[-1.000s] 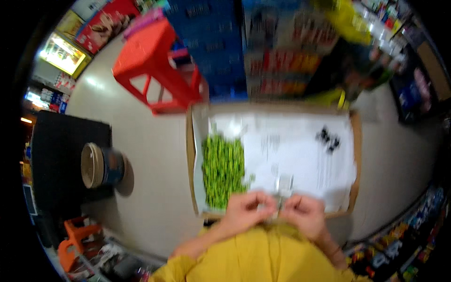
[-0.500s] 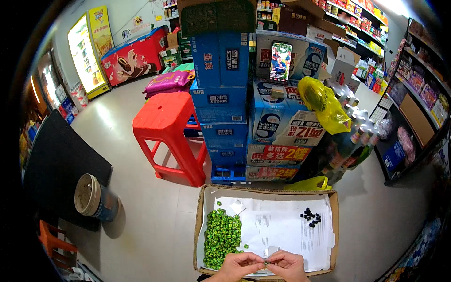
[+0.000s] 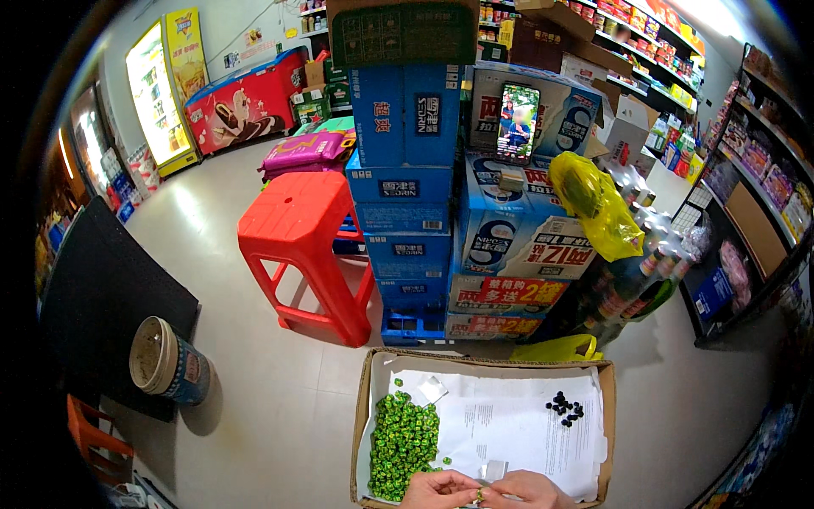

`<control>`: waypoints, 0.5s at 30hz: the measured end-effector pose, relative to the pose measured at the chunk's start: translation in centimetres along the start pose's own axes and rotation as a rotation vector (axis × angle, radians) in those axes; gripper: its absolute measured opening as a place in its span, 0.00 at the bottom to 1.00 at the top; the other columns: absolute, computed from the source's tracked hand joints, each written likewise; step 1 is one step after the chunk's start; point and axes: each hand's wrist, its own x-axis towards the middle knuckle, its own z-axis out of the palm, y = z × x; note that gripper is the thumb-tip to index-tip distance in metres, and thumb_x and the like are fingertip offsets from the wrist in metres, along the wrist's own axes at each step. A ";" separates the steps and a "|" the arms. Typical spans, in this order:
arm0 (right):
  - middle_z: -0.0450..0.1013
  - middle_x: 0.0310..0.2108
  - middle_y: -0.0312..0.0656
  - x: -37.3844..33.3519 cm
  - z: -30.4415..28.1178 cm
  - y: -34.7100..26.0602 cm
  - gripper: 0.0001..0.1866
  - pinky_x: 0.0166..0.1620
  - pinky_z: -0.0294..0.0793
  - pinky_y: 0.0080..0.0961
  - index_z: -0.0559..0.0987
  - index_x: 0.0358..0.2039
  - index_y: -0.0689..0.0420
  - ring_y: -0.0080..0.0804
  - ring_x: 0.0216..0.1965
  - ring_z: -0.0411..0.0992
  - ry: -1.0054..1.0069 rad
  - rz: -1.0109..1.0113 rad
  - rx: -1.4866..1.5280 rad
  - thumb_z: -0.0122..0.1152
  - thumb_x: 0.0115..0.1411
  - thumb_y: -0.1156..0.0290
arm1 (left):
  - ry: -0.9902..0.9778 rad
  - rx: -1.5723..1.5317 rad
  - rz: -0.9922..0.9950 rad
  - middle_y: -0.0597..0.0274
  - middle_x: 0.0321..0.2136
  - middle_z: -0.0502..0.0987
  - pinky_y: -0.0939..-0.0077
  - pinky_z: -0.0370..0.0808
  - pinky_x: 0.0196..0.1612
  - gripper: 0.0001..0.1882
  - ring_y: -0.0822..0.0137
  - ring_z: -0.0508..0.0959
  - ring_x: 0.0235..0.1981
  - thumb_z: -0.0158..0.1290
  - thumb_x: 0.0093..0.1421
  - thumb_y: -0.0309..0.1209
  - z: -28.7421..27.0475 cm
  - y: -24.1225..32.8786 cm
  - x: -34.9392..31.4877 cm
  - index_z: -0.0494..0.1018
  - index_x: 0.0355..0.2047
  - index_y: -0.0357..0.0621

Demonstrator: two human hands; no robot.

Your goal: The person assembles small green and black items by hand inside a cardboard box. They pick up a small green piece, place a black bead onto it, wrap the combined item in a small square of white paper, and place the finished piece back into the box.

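I work at the near edge of the cardboard tray [image 3: 359, 433], where my left hand [image 3: 439, 490] and right hand [image 3: 527, 489] meet, tip to tip. Both thumbs and forefingers are closed in a pinch on a small yellow-green piece [image 3: 480, 493] — it is so tiny in this view, and so covered by my fingers, that I can't swear to its exact shape. The heap of green pieces [image 3: 400, 445] fills the left side of the tray, with one stray green piece [image 3: 447, 461] lying just right of it. A cluster of black pieces [image 3: 566, 410] sits towards the tray's far right corner, on the white paper [image 3: 517, 416] that lines it. A pale packet [image 3: 493, 469] lies just beyond my fingertips, near the tray's front.

For something this small, I judge a light pinch best: one hand steadies while the other makes the fine turns, forearms low and quiet. Working over the tray (anything dropped should land on the paper) seems wise — and with the phone [image 3: 517, 123] lit up beyond the tray's far edge, my eyes belong on my fingertips.
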 end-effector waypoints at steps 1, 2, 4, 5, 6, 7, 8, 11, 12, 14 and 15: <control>0.71 0.26 0.44 0.4 -0.1 -0.2 0.15 0.25 0.69 0.29 0.77 0.35 0.62 0.38 0.24 0.70 -0.018 -0.041 -0.061 0.65 0.43 0.78 | 0.001 -0.007 -0.043 0.70 0.20 0.74 0.86 0.65 0.24 0.04 0.81 0.69 0.20 0.57 0.51 0.25 -0.3 -0.5 0.1 0.77 0.29 0.39; 0.71 0.26 0.44 0.6 -0.1 -0.2 0.16 0.25 0.68 0.30 0.77 0.35 0.63 0.39 0.24 0.70 -0.035 -0.081 -0.123 0.66 0.43 0.76 | 0.002 -0.015 -0.086 0.69 0.21 0.75 0.86 0.67 0.26 0.05 0.79 0.71 0.21 0.57 0.51 0.24 -0.4 -0.7 0.3 0.76 0.30 0.38; 0.71 0.27 0.45 0.8 -0.3 -0.1 0.17 0.26 0.69 0.30 0.77 0.36 0.63 0.39 0.24 0.69 -0.028 -0.088 -0.147 0.66 0.43 0.76 | -0.008 -0.074 -0.088 0.67 0.22 0.76 0.86 0.69 0.29 0.06 0.78 0.72 0.23 0.57 0.51 0.25 -0.2 -0.7 0.5 0.76 0.31 0.38; 0.71 0.29 0.45 0.8 -0.3 -0.1 0.17 0.26 0.69 0.30 0.77 0.37 0.63 0.40 0.24 0.69 -0.019 -0.097 -0.172 0.66 0.43 0.75 | -0.019 -0.132 -0.089 0.66 0.24 0.77 0.85 0.70 0.32 0.07 0.77 0.74 0.26 0.57 0.51 0.25 -0.2 -0.7 0.6 0.76 0.32 0.38; 0.71 0.29 0.45 0.6 -0.4 0.0 0.17 0.26 0.69 0.30 0.77 0.37 0.63 0.40 0.24 0.69 -0.018 -0.096 -0.172 0.66 0.43 0.75 | -0.019 -0.131 -0.090 0.66 0.24 0.77 0.85 0.70 0.32 0.07 0.77 0.74 0.26 0.57 0.51 0.25 -0.2 -0.8 0.6 0.76 0.32 0.38; 0.71 0.31 0.47 0.3 -0.4 0.1 0.17 0.27 0.70 0.31 0.77 0.38 0.62 0.41 0.25 0.70 -0.033 -0.094 -0.179 0.65 0.44 0.74 | -0.045 -0.122 -0.051 0.66 0.26 0.77 0.84 0.71 0.32 0.08 0.77 0.74 0.27 0.57 0.51 0.26 -0.2 -1.0 0.6 0.76 0.33 0.38; 0.72 0.33 0.48 0.1 -0.5 0.2 0.18 0.27 0.70 0.31 0.77 0.39 0.61 0.42 0.27 0.71 -0.047 -0.091 -0.187 0.65 0.45 0.73 | -0.073 -0.113 -0.012 0.65 0.28 0.77 0.83 0.71 0.33 0.09 0.77 0.74 0.28 0.58 0.52 0.27 -0.3 -1.2 0.7 0.75 0.34 0.39; 0.72 0.28 0.44 0.1 -0.4 1.0 0.09 0.26 0.71 0.23 0.76 0.30 0.64 0.30 0.25 0.72 -0.207 -0.036 -0.105 0.60 0.45 0.81 | -0.120 0.144 -0.005 0.65 0.31 0.77 0.86 0.72 0.35 0.09 0.80 0.74 0.32 0.54 0.56 0.27 -1.4 -0.1 0.2 0.74 0.37 0.35; 0.72 0.29 0.46 -0.7 0.0 1.5 0.12 0.24 0.71 0.29 0.77 0.30 0.63 0.39 0.26 0.72 -0.189 -0.057 -0.158 0.62 0.41 0.78 | -0.145 0.129 -0.051 0.67 0.30 0.77 0.87 0.71 0.34 0.09 0.80 0.73 0.31 0.53 0.56 0.28 -1.5 -0.3 0.4 0.74 0.37 0.37; 0.72 0.31 0.42 -1.1 -0.4 2.2 0.10 0.26 0.71 0.25 0.77 0.31 0.61 0.34 0.27 0.72 -0.362 0.120 -0.090 0.59 0.45 0.78 | -0.203 0.125 -0.110 0.69 0.29 0.77 0.89 0.69 0.32 0.09 0.82 0.72 0.29 0.53 0.57 0.29 -2.2 -0.5 2.1 0.74 0.36 0.38; 0.71 0.32 0.41 -1.0 0.3 2.7 0.11 0.25 0.70 0.24 0.77 0.31 0.61 0.32 0.26 0.71 -0.211 -0.046 -0.118 0.60 0.43 0.79 | -0.216 0.156 -0.101 0.70 0.28 0.77 0.90 0.68 0.30 0.08 0.82 0.72 0.27 0.53 0.57 0.29 -2.5 -0.8 2.2 0.74 0.35 0.39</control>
